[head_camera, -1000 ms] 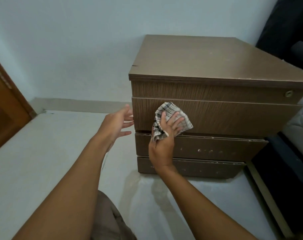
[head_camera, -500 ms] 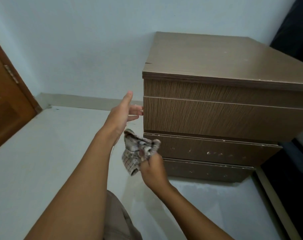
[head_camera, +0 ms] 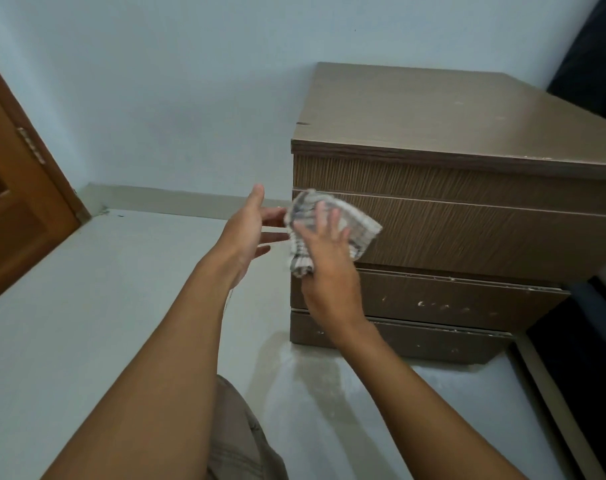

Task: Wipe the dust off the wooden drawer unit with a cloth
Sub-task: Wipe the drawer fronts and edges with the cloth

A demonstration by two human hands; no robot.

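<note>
Filling the right half of the frame, the wooden drawer unit (head_camera: 450, 209) is standing on the pale floor (head_camera: 87, 306) against a light blue wall (head_camera: 156, 81), its flat top showing a small notch at the left edge. Its drawer fronts are stacking down the face, the lower ones carrying pale specks and chips. A brown wooden door (head_camera: 14, 202) is occupying the far left of the frame, with a hinge showing on its edge. Two bare forearms are reaching up from the bottom of the frame.

The right hand (head_camera: 329, 268) is pressing a checked cloth (head_camera: 329, 223) flat against the left end of the second drawer front, fingers spread over the fabric, with a bunched part of the cloth hanging below the palm. The left hand (head_camera: 248, 226) is hovering just left of the unit's front corner, fingers apart and holding nothing, its fingertips lying close to the cloth's left edge; whether they are touching it cannot be told.
</note>
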